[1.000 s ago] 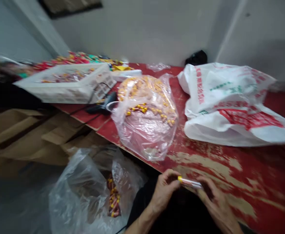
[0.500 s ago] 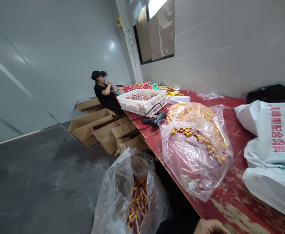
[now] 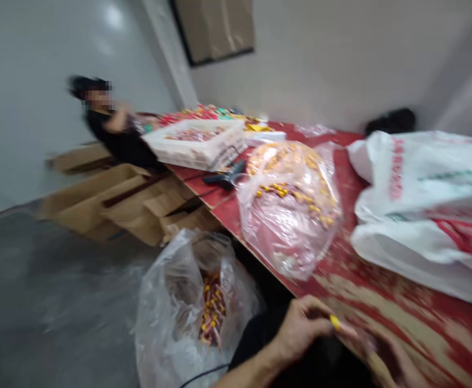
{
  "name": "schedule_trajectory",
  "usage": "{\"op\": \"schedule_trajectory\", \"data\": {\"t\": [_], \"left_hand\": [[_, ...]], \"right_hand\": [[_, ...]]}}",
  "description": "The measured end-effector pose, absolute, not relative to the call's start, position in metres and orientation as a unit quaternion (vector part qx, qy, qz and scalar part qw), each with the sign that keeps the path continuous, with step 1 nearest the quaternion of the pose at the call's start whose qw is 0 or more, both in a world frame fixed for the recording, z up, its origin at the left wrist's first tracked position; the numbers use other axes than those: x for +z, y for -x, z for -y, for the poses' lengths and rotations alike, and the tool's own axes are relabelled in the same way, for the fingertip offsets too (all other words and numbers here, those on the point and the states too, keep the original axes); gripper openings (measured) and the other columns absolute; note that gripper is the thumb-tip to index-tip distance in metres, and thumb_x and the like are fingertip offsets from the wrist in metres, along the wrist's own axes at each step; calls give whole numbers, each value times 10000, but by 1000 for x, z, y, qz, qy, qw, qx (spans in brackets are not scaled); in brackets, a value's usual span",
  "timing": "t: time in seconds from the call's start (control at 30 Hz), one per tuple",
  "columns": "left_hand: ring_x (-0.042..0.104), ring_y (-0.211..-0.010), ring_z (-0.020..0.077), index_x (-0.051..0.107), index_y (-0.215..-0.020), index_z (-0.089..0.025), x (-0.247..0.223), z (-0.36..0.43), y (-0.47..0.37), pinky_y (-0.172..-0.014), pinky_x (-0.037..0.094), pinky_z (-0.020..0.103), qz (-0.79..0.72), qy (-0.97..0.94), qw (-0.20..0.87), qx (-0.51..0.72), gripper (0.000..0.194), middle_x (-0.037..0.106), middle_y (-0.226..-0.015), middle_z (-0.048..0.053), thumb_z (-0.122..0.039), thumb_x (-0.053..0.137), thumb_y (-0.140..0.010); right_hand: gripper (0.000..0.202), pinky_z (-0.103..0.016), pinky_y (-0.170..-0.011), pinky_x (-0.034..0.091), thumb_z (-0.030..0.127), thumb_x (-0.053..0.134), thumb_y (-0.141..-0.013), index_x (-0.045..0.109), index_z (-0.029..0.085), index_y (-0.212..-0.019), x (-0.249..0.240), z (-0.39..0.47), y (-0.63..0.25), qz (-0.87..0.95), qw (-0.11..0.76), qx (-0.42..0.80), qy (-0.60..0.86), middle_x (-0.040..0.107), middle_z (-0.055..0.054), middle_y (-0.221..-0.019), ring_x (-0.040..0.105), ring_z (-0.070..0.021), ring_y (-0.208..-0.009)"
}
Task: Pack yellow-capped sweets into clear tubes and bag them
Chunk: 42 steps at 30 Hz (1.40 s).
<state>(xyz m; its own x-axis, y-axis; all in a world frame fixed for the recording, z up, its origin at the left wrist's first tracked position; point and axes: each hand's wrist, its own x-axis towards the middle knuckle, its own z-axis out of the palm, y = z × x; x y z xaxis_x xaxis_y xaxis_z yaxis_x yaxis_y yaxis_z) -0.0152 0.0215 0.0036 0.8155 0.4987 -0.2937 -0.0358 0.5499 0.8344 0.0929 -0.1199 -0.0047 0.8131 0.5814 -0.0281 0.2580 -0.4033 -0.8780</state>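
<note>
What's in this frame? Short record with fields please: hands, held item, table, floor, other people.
left hand: pinches the yellow-capped tube
right hand: at the tube's other end, blurred
table: worn red top; clear bag of tubes, white printed bag, white crate
floor: open clear bag, cardboard boxes
other person: at far end

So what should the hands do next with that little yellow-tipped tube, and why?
Probably drop the tube into the open bag by the left hand. Both hands pinch it, the right hand at its far end, and that bag already holds similar pieces.

Yellow-capped tube (image 3: 343,327) (blurred) between fingers (image 3: 320,323)
</note>
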Motion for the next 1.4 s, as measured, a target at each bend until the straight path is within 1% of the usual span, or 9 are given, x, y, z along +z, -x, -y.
{"op": "schedule_trajectory", "data": {"t": [0.17,0.37,0.5,0.57,0.7,0.8,0.97,1.13,1.4], "left_hand": [[555,-683,137,718,-752,-161,1,-31,8,-675,438,236,-236,-502,822,130,175,623,-724,2,-255,790,-623],[540,-672,129,701,-785,-162,-4,-32,5,-657,433,234,-227,-498,830,110,186,596,-727,-3,-258,778,-646],[541,-690,131,704,-760,-158,0,-31,2,-663,438,233,-223,-520,817,113,180,582,-743,0,-261,786,-637],[542,-720,135,707,-748,-160,0,-31,1,-678,440,232,-216,-534,808,121,164,578,-769,5,-256,784,-640],[541,-775,152,716,-807,-175,-3,-32,1,-727,441,245,-196,-558,799,114,147,579,-812,16,-248,752,-684],[543,-780,159,719,-829,-178,-5,-32,1,-733,445,252,-195,-567,794,101,160,581,-822,20,-260,744,-693],[547,-766,153,722,-806,-177,-4,-33,2,-715,442,243,-196,-573,789,104,170,588,-815,16,-283,757,-678],[536,-724,138,700,-827,-175,-6,-32,4,-692,438,240,-189,-555,804,95,159,572,-804,6,-257,743,-697],[538,-742,140,694,-894,-185,-2,-32,3,-706,442,244,-175,-565,801,93,170,556,-841,10,-260,703,-741]], "right_hand": [[496,-254,-443,364,603,388,-851,585,194,-649,6,139,-85,242,447,213,835,504,-2,-511,465,-138,-469],[343,-225,-505,354,496,503,-849,589,193,-984,12,133,-86,246,480,246,805,578,-1,-726,486,-132,-597],[479,-241,-456,245,551,386,-884,521,182,-611,7,134,-89,244,460,229,822,389,35,-509,336,-101,-470],[466,-239,-465,274,552,385,-882,554,178,-661,7,135,-91,231,468,226,823,432,24,-544,376,-111,-493],[372,-236,-574,412,474,543,-830,565,209,-1090,16,140,-92,224,501,255,796,597,-22,-849,524,-151,-686],[305,-224,-519,374,477,508,-852,592,196,-936,18,142,-90,240,494,252,797,566,-1,-729,484,-131,-604],[440,-228,-459,264,535,400,-886,493,187,-633,8,139,-86,244,485,218,811,392,42,-530,350,-100,-489],[312,-229,-528,346,491,498,-864,585,194,-897,12,139,-86,258,487,246,797,539,12,-700,458,-127,-604],[241,-253,-680,433,396,526,-862,594,212,-1002,18,137,-84,292,494,206,793,616,-27,-910,567,-168,-787]]}}
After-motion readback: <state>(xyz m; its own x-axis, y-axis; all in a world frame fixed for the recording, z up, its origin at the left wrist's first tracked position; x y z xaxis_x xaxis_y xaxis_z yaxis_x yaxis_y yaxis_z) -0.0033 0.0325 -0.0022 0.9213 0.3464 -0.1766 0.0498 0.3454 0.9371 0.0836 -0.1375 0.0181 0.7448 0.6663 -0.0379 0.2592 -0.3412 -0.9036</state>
